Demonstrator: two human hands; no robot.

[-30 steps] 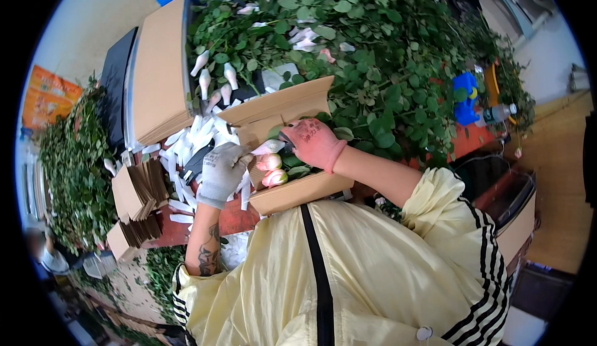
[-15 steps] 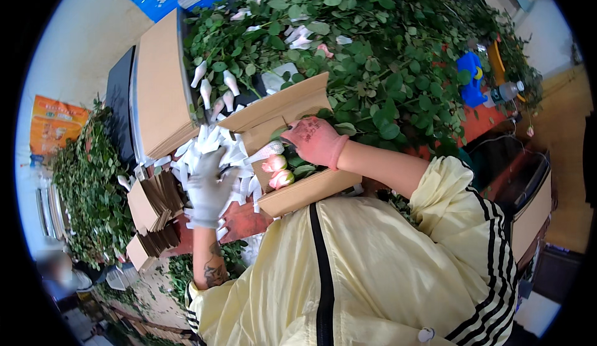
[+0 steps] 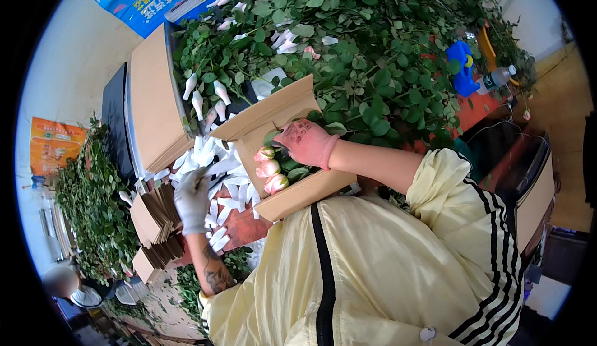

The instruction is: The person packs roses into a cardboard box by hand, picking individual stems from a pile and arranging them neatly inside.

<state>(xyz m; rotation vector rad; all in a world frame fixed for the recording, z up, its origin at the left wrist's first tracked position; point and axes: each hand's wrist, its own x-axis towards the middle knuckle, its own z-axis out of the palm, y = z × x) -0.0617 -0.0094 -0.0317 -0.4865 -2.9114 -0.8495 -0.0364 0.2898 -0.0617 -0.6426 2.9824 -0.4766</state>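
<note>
My left hand (image 3: 191, 202), in a white-grey glove, is over a heap of white net flower sleeves (image 3: 235, 187). Its fingers are pinched together, with a white sleeve (image 3: 217, 167) sticking out from the fingertips. In a pink glove, my right hand (image 3: 306, 144) is closed over the stems of several roses, just behind their heads; the stems are mostly hidden under it. Three pink rose heads (image 3: 268, 169) lie bare in a row beside that hand. They rest in a folded brown cardboard wrap (image 3: 292, 197) whose far flap stands up.
Leafy rose stems (image 3: 373, 47) cover the far table, some heads still in white sleeves (image 3: 197, 105). Cardboard sheets (image 3: 152, 97) are stacked at left, with smaller folded cardboard pieces (image 3: 155, 212) nearer. A blue tape dispenser (image 3: 461, 69) and a plastic bottle (image 3: 497, 80) stand at right.
The rose head nearest the far flap has lost its white net sleeve and is bare. My left hand has moved slightly left. My right hand stays on the stems.
</note>
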